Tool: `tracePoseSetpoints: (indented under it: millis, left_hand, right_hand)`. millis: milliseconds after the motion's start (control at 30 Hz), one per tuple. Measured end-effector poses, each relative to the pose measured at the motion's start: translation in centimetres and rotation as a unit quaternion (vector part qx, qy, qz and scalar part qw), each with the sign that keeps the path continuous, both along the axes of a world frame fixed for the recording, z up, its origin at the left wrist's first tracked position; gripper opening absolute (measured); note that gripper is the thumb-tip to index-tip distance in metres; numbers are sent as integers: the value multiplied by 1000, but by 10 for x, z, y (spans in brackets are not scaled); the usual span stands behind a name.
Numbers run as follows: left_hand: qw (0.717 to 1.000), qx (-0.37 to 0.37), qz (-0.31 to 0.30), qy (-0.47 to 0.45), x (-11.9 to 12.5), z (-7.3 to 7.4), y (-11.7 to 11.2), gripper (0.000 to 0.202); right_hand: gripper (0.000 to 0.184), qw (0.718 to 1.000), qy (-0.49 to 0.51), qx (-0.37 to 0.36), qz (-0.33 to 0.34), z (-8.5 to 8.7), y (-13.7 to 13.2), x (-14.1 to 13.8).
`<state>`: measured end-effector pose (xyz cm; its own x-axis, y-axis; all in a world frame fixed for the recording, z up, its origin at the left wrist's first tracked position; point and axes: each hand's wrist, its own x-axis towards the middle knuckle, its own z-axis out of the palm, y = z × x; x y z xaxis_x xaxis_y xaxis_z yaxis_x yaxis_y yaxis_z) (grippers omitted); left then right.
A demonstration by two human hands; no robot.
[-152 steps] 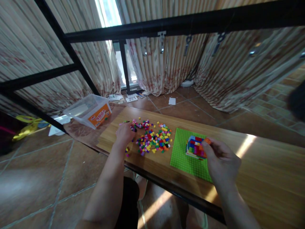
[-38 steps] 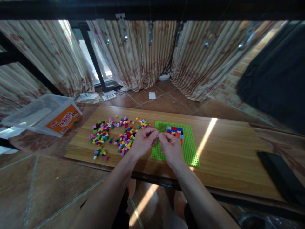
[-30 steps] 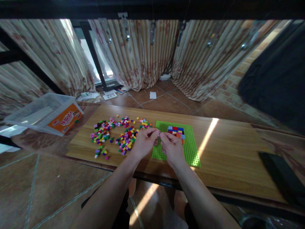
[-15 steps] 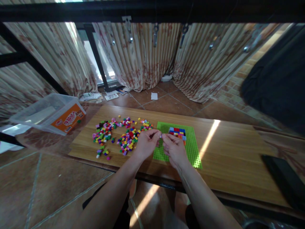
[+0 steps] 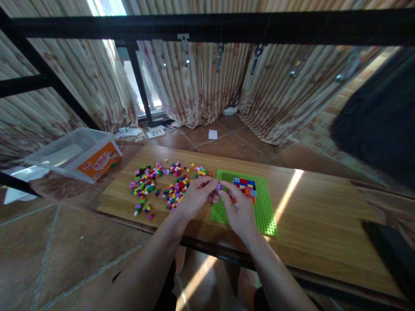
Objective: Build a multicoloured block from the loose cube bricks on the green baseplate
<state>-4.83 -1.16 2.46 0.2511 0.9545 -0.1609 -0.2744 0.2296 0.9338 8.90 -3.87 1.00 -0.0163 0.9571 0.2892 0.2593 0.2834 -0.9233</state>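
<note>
A small purple toy brick (image 5: pixel 218 187) is pinched between the fingertips of both hands, over the left part of a green studded baseplate (image 5: pixel 264 207). My left hand (image 5: pixel 201 192) grips it from the left, and my right hand (image 5: pixel 238 205) from the right. Behind my right hand, a block of multicoloured bricks (image 5: pixel 248 185) is built on the baseplate, partly hidden by that hand. Loose bricks (image 5: pixel 177 190) in many colours lie in piles left of my left hand, some hidden behind it.
The wooden board (image 5: pixel 311 216) carries the bricks and baseplate. A clear plastic bin (image 5: pixel 73 151) with an orange label stands at the far left. A dark flat object (image 5: pixel 385 246) lies at the right end. A black metal bar (image 5: pixel 207 28) crosses above, with curtains behind.
The view has tilted up slightly, shifting everything a little down and right. Both hands stay together, and the purple brick between their fingertips now shows more clearly.
</note>
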Motion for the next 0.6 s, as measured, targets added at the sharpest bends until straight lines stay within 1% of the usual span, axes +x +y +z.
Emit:
tracePoseSetpoints:
  millis: [100, 200, 400, 600]
  left_hand:
    - [1000, 8, 17, -7, 1, -2, 1, 35]
    - [999, -9, 18, -34, 1, -1, 1, 35]
    - [995, -53, 12, -86, -1, 0, 0, 33]
    - [992, -54, 18, -116, 3, 0, 0, 30]
  right_hand:
    - [32, 1000, -2, 2, -10, -4, 1, 0]
    - [30, 1000, 18, 0, -14, -6, 3, -1]
    - [21, 995, 94, -9, -14, -4, 3, -3]
    - [20, 988, 151, -34, -30, -3, 2, -5]
